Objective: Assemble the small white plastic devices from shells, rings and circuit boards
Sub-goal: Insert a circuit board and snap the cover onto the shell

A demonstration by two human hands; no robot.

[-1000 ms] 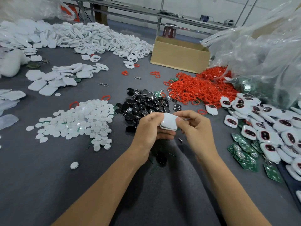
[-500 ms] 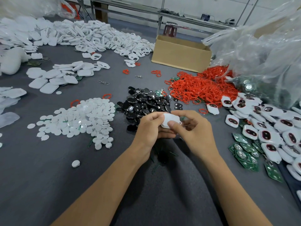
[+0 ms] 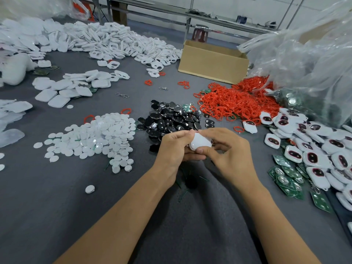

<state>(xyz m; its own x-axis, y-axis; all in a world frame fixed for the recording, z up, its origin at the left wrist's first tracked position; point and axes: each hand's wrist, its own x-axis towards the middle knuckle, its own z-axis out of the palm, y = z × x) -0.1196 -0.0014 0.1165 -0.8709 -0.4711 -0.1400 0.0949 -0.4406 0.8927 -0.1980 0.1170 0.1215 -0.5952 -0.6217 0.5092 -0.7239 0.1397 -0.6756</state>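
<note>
Head view: our left hand (image 3: 174, 148) and right hand (image 3: 231, 156) both pinch one white shell (image 3: 200, 143) above the near-centre surface (image 3: 57, 206). We judge it is best to press evenly around the rim so the halves seat.

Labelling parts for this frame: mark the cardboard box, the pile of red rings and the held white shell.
cardboard box (image 3: 211, 64), head view, its front wall.
pile of red rings (image 3: 238, 105), head view, middle of the heap.
white shell (image 3: 201, 142), head view, its exposed top face.
</note>
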